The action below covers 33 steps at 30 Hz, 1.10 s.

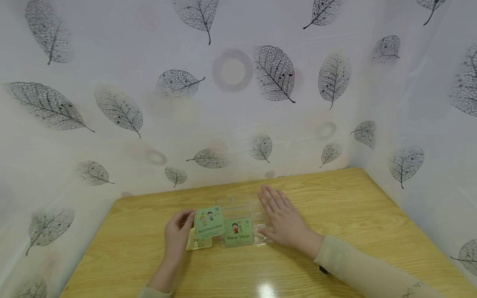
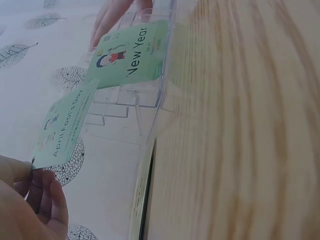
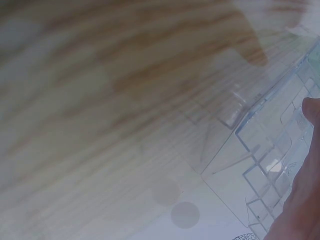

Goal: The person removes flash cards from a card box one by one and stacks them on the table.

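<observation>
My left hand (image 1: 176, 236) pinches a green card (image 1: 208, 222) reading "April Fool's Day" between thumb and fingers, at its left edge. A second green card (image 1: 238, 232), reading "New Year", stands in a clear plastic holder (image 1: 261, 236) at the middle of the table. In the left wrist view, the held card (image 2: 65, 127) is tilted, its upper end near the New Year card (image 2: 131, 55). My right hand (image 1: 282, 219) rests with extended fingers on the right part of the holder. Below the held card lies a yellow card (image 1: 198, 243), partly hidden.
The wooden table (image 1: 316, 198) has a light yellow grain. Behind it and at both sides hangs a pale sheet (image 1: 238, 116) printed with dark leaves. The right wrist view shows the holder's clear ridges (image 3: 260, 165) close up.
</observation>
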Available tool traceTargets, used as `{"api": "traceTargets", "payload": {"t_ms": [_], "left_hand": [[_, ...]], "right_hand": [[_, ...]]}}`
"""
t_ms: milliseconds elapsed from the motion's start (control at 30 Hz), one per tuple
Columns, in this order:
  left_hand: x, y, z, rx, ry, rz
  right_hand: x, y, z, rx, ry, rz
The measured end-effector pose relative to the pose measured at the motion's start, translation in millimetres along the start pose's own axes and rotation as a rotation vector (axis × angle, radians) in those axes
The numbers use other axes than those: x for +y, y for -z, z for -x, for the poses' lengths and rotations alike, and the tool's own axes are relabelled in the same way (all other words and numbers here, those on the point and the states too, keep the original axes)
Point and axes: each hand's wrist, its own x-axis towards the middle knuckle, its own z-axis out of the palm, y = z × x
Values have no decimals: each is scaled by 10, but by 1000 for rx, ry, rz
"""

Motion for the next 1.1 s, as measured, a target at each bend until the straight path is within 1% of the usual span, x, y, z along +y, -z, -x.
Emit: {"api": "traceTargets", "payload": {"t_ms": [200, 333, 567, 733, 1100], "left_hand": [[-19, 22, -10, 5, 23, 10], [-28, 35, -10, 7, 35, 8], [-31, 57, -16, 14, 34, 12], [-33, 78, -15, 16, 54, 19], [-64, 136, -24, 20, 58, -14]], "right_hand": [[0, 12, 5, -23, -4, -1], [3, 3, 5, -19, -3, -1], [1, 4, 4, -13, -3, -1], [0, 2, 4, -12, -6, -3], [4, -9, 4, -19, -3, 12]]}}
